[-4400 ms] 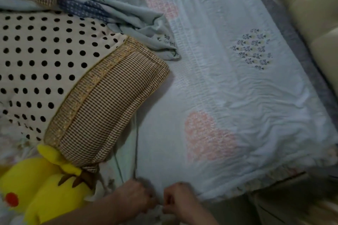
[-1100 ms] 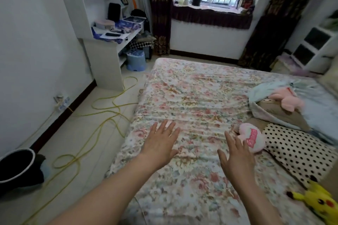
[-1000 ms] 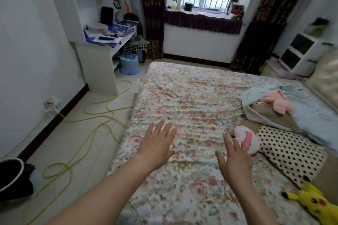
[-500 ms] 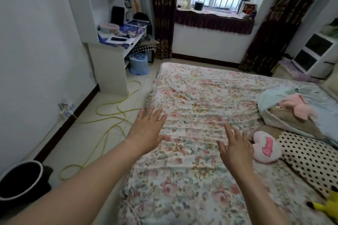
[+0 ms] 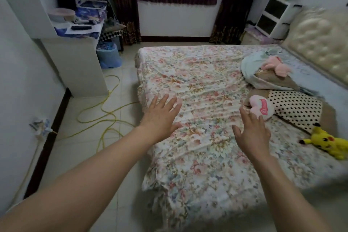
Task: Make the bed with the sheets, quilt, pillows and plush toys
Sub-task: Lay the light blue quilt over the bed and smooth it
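Both hands in my head view reach over the floral sheet (image 5: 197, 81), the left hand (image 5: 160, 117) near its floor-side edge and the right hand (image 5: 252, 132) just short of the heart plush (image 5: 261, 106). Their fingers are straight, spread and gripping nothing, though I cannot tell if the palms touch the cloth. Nearer the headboard (image 5: 320, 39) lie the polka-dot pillow (image 5: 295, 109), the yellow plush (image 5: 327, 142) beside it, and a pink plush (image 5: 276, 65) on the bunched pale blue quilt (image 5: 248, 66).
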A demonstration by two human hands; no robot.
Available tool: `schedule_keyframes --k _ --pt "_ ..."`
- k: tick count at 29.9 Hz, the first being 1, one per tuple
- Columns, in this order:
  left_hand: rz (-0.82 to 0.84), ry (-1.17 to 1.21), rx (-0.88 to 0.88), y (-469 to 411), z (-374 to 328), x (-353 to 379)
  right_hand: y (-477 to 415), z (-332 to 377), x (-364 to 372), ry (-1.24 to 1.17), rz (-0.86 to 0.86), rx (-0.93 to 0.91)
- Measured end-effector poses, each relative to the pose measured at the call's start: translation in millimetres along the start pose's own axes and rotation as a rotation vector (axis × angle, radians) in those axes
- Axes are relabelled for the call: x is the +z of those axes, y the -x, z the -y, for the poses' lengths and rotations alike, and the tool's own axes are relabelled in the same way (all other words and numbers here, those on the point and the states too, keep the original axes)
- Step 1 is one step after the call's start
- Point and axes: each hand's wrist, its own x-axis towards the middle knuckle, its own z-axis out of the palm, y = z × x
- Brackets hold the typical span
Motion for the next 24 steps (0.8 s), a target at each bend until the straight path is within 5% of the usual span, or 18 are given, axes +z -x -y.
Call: schedule_keyframes --k 11,24 --pt "0.009 -0.001 0.082 -35 85 29 14 44 49 0.033 0.081 0.143" --pt "0.107 -0.041 0.17 -142 159 45 -77 127 88 -0.015 0.164 0.06"
